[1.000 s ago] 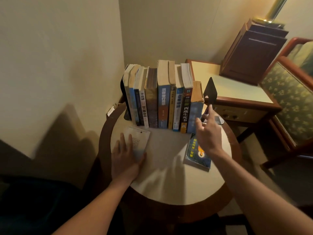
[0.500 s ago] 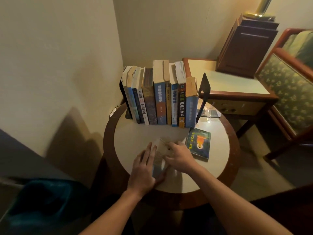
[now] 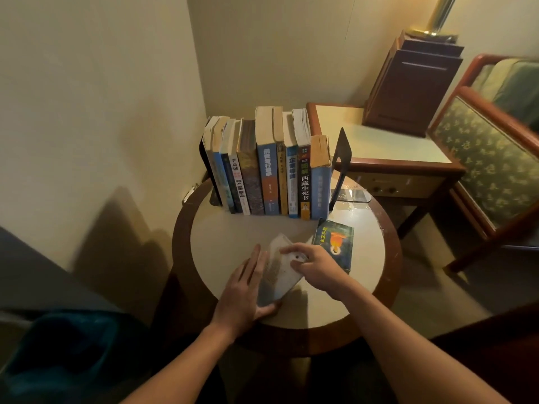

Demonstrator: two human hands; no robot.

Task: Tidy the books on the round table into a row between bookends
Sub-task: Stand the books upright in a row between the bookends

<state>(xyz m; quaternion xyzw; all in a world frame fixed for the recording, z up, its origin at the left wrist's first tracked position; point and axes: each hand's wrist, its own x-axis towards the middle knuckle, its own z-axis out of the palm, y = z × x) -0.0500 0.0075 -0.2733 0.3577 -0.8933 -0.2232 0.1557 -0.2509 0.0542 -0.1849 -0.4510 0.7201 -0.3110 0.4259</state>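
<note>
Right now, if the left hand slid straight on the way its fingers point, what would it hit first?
Probably the row of upright books: the left hand, beside the pale book, points up-table across bare tabletop. Depth is uncertain.

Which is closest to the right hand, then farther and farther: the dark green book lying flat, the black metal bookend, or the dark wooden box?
1. Dark green flat book, beside the right hand.
2. Black metal bookend, ending the row.
3. Dark wooden box, on the side table.
</note>
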